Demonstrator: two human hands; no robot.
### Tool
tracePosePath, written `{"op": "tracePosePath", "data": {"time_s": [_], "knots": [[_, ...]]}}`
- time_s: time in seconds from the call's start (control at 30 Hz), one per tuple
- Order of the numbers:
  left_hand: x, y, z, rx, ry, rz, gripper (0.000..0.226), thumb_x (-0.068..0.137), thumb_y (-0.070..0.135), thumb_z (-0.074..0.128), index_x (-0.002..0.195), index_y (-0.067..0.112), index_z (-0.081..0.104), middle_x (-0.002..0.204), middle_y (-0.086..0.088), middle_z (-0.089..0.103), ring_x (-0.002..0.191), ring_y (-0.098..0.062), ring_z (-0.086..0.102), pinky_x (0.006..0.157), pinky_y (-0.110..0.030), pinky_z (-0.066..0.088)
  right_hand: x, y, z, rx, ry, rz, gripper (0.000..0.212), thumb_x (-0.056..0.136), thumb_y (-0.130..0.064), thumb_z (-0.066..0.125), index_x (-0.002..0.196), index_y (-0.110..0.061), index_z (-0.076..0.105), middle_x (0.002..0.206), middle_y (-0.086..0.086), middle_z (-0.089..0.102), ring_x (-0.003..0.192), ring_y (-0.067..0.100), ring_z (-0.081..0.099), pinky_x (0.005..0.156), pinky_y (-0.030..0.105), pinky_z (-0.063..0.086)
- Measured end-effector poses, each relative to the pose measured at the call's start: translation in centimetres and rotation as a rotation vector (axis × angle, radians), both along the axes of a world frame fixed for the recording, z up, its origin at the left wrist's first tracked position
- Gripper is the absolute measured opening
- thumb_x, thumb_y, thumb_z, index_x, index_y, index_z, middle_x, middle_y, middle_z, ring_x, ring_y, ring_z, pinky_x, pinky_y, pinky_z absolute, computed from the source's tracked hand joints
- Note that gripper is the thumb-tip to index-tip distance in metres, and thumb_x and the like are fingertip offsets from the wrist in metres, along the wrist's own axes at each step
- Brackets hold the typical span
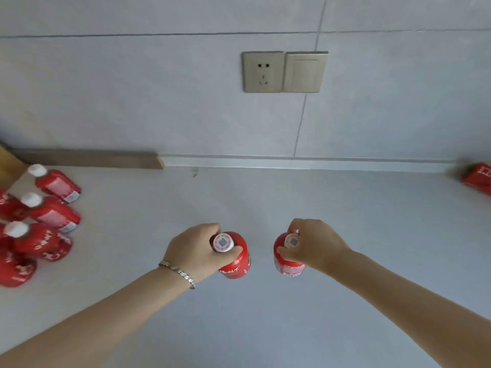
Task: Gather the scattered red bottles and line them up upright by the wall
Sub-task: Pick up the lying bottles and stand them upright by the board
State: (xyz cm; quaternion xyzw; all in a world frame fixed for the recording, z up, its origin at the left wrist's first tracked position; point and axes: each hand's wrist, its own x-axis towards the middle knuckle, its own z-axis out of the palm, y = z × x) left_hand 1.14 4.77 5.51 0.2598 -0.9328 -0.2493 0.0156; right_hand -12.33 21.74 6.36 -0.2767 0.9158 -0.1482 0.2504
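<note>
My left hand (195, 252) grips the neck of an upright red bottle (236, 264) with a white cap bearing a square code. My right hand (313, 248) holds a second upright red bottle (288, 266) by its cap. Both bottles are side by side over the middle of the pale surface, well short of the wall (159, 102). Whether they rest on the surface I cannot tell. Several more red bottles (53, 213) with white caps stand clustered at the far left. Another red bottle (478, 177) lies at the right edge by the wall.
A wooden strip (90, 160) runs along the wall's base on the left, with a wooden board corner (8, 163) at the far left. A pale ledge (305, 162) lines the wall further right. A power socket (262, 72) and a switch (305, 72) are mounted on the wall.
</note>
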Motion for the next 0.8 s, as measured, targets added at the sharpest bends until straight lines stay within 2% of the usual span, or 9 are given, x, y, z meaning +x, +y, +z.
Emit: {"op": "tracePosePath", "data": {"time_s": [0.1, 0.2, 0.3, 0.37, 0.43, 0.5, 0.57, 0.63, 0.8], "knots": [[6.6, -7.6, 0.4, 0.057, 0.077, 0.122, 0.054, 0.049, 0.068, 0.049, 0.06, 0.015, 0.048, 0.054, 0.004, 0.05, 0.057, -0.014, 0.05, 0.05, -0.023, 0.034, 5.2, -8.3, 0.9, -0.04, 0.02, 0.075, 0.036, 0.076, -0.037, 0.065, 0.106, -0.018, 0.059, 0.104, 0.001, 0.066, 0.097, 0.02, 0.061, 0.071, 0.025, 0.047], [13.2, -14.8, 0.6, 0.08, 0.119, 0.238, 0.044, 0.06, 0.056, 0.062, 0.059, 0.015, 0.046, 0.054, 0.002, 0.049, 0.059, -0.018, 0.05, 0.052, -0.026, 0.036, 10.6, -16.3, 1.4, -0.069, 0.007, 0.117, 0.038, 0.076, -0.036, 0.064, 0.109, -0.018, 0.059, 0.104, 0.001, 0.065, 0.096, 0.02, 0.062, 0.07, 0.025, 0.046], [19.4, -21.1, 0.7, 0.045, 0.109, 0.34, 0.048, 0.06, 0.055, 0.06, 0.061, 0.008, 0.049, 0.057, -0.008, 0.058, 0.061, -0.026, 0.056, 0.056, -0.036, 0.045, 15.3, -23.1, 1.4, -0.08, -0.027, 0.173, 0.037, 0.076, -0.035, 0.064, 0.109, -0.018, 0.059, 0.105, 0.001, 0.066, 0.093, 0.02, 0.061, 0.068, 0.024, 0.046], [23.2, -24.8, 0.6, 0.018, 0.086, 0.417, 0.045, 0.064, 0.052, 0.062, 0.063, 0.008, 0.053, 0.061, -0.009, 0.062, 0.065, -0.027, 0.061, 0.059, -0.039, 0.049, 18.0, -26.9, 1.1, -0.08, -0.054, 0.199, 0.037, 0.076, -0.034, 0.064, 0.109, -0.018, 0.059, 0.104, 0.002, 0.065, 0.089, 0.019, 0.058, 0.066, 0.024, 0.045], [26.7, -28.1, 0.4, 0.012, 0.018, 0.479, 0.034, 0.073, 0.042, 0.065, 0.059, 0.015, 0.05, 0.058, -0.002, 0.058, 0.065, -0.024, 0.059, 0.054, -0.029, 0.044, 20.2, -30.0, 0.8, -0.072, -0.07, 0.215, 0.037, 0.077, -0.034, 0.064, 0.109, -0.017, 0.059, 0.103, 0.002, 0.064, 0.088, 0.02, 0.058, 0.066, 0.026, 0.048], [29.7, -31.4, 0.1, 0.025, -0.048, 0.535, 0.032, 0.076, 0.036, 0.063, 0.055, 0.02, 0.045, 0.055, 0.003, 0.051, 0.061, -0.019, 0.054, 0.051, -0.022, 0.033, 22.0, -32.8, 0.6, -0.063, -0.072, 0.229, 0.038, 0.077, -0.034, 0.063, 0.11, -0.016, 0.059, 0.106, 0.004, 0.064, 0.093, 0.022, 0.061, 0.07, 0.029, 0.054], [32.4, -34.7, -0.8, 0.041, -0.083, 0.619, 0.033, 0.076, 0.034, 0.063, 0.054, 0.019, 0.044, 0.054, 0.0, 0.048, 0.058, -0.02, 0.049, 0.049, -0.023, 0.029, 23.3, -34.9, 0.3, -0.05, -0.063, 0.248, 0.039, 0.078, -0.034, 0.063, 0.112, -0.016, 0.058, 0.111, 0.005, 0.064, 0.098, 0.024, 0.061, 0.076, 0.032, 0.056], [34.5, -37.5, -1.8, 0.026, -0.088, 0.727, 0.028, 0.076, 0.033, 0.064, 0.062, 0.011, 0.052, 0.061, -0.007, 0.054, 0.062, -0.027, 0.051, 0.051, -0.026, 0.032, 24.2, -36.6, 0.0, -0.042, -0.053, 0.257, 0.04, 0.079, -0.034, 0.062, 0.114, -0.016, 0.057, 0.113, 0.006, 0.063, 0.095, 0.023, 0.059, 0.076, 0.031, 0.055], [35.0, -43.4, -4.2, 0.06, 0.014, 0.89, 0.03, 0.076, 0.027, 0.068, 0.078, 0.001, 0.054, 0.071, -0.013, 0.054, 0.068, -0.032, 0.049, 0.056, -0.03, 0.033, 25.0, -39.3, -1.4, -0.063, -0.042, 0.184, 0.037, 0.082, -0.032, 0.06, 0.115, -0.013, 0.056, 0.113, 0.007, 0.062, 0.088, 0.019, 0.052, 0.075, 0.031, 0.052]]}}
